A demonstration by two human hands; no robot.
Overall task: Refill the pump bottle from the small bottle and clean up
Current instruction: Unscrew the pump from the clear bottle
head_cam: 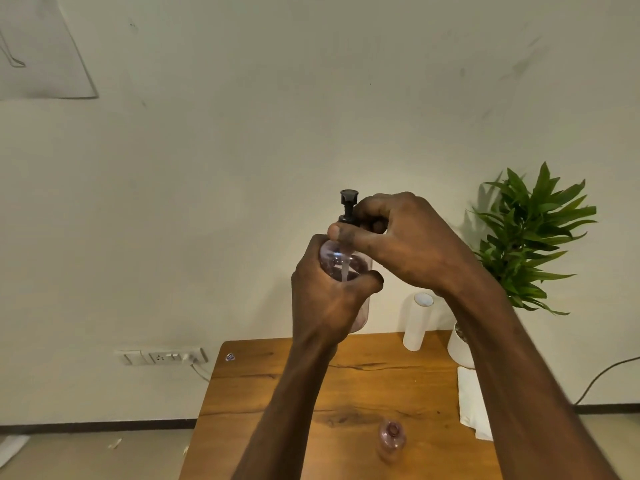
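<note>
I hold a clear pink pump bottle (341, 263) up in the air above the wooden table (263, 393). My left hand (325, 299) is wrapped around its body. My right hand (398, 244) grips the black collar at its neck, and the black pump head (348, 202) sticks up above my fingers. The dip tube shows inside the bottle. The small pink bottle (391, 441) stands uncapped on the table near the front edge, below my right forearm.
A white cylinder (417, 323) stands at the back of the table. A potted green plant (530, 237) in a white pot is at the back right. White paper napkins (472, 403) lie along the right edge. A wall socket (162, 356) is left of the table.
</note>
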